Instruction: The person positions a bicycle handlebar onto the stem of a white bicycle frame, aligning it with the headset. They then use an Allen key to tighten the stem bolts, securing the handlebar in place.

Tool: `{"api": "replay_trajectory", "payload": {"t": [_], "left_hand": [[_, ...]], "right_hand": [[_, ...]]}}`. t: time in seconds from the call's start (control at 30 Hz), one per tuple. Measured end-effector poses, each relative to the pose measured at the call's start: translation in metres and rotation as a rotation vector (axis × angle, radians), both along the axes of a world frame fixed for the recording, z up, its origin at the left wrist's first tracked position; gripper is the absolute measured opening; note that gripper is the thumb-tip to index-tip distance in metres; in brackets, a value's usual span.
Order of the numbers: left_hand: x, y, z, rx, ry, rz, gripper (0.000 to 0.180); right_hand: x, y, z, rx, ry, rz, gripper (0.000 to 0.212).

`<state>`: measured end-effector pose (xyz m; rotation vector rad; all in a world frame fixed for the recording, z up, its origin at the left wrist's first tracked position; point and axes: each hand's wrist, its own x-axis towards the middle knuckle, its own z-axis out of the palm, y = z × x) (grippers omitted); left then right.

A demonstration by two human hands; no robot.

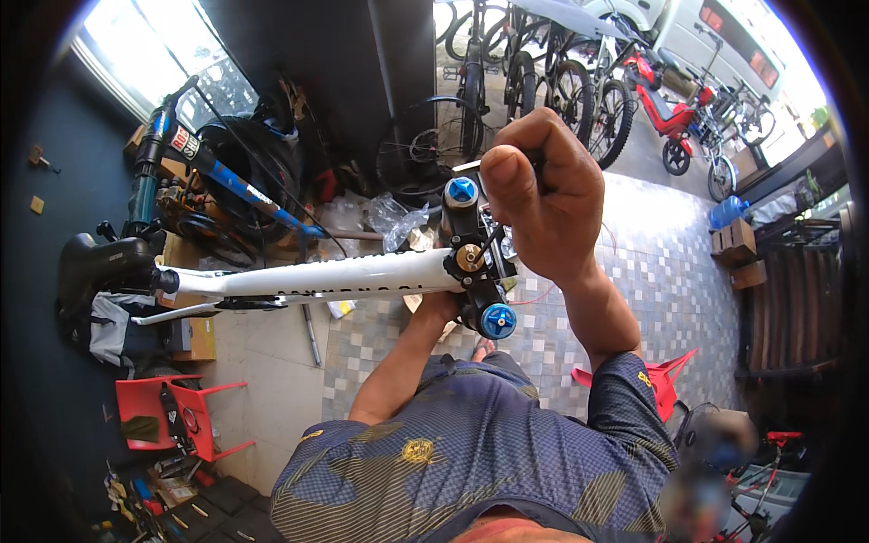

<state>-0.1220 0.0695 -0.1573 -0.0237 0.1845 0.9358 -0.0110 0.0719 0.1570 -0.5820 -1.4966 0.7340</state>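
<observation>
A bicycle with a white frame (362,274) stretches from its black saddle (104,262) at the left to the fork crown and stem (469,258) in front of me. Two blue fork caps (462,189) (499,320) sit on either side of a gold-coloured steerer top. My right hand (548,185) is raised beside the stem, closed with thumb and fingers curled; what lies in its grip is hidden. A thin pale strip (467,166) shows at its left edge. My left hand (441,305) reaches beneath the frame near the head tube, its fingers hidden.
A blue bicycle frame (235,181) and loose wheels crowd the left wall. Below them stands a red chair (167,418) with things on it. Several bicycles (570,90) line the back, near a red electric bike (665,118). Tiled floor (652,262) lies right.
</observation>
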Motion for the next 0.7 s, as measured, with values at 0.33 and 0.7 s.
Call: {"api": "replay_trajectory", "payload": {"t": [0.33,0.7], "left_hand": [[0.003,0.002,0.005,0.054,0.214,-0.040,0.063],[0.000,0.006,0.029,0.094,0.153,-0.131,0.064]], "right_hand": [[-0.003,-0.012,0.000,0.051,-0.193,-0.238,0.016],[-0.030,-0.044,0.017,0.169,-0.459,-0.378,0.027]]}}
